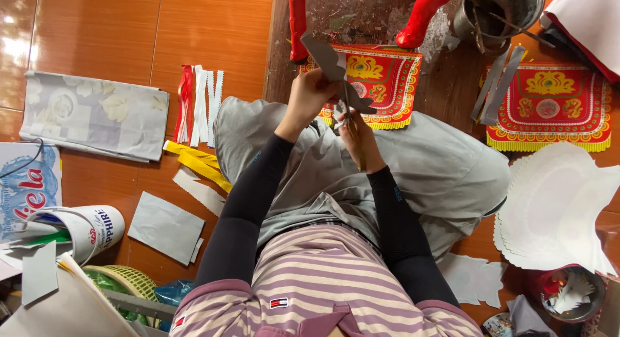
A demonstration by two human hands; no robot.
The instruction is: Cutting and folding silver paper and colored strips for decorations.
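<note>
My left hand point(310, 95) holds a folded piece of grey paper point(326, 58) up in front of me. My right hand point(359, 138) grips scissors point(349, 112) whose blades are in the grey paper's lower edge. Both arms wear black sleeves. I sit cross-legged in grey trousers, and the hands work above my knees, over a red and gold printed paper sheet point(384, 75) on the floor.
A second red and gold sheet point(549, 104) with grey strips point(494, 85) lies right. A stack of white cut-outs point(555, 208) is beside my right knee. Red, white and yellow strips point(197, 108), grey paper point(166, 226), a metal pot point(500, 14) and a white cup point(87, 228) surround me.
</note>
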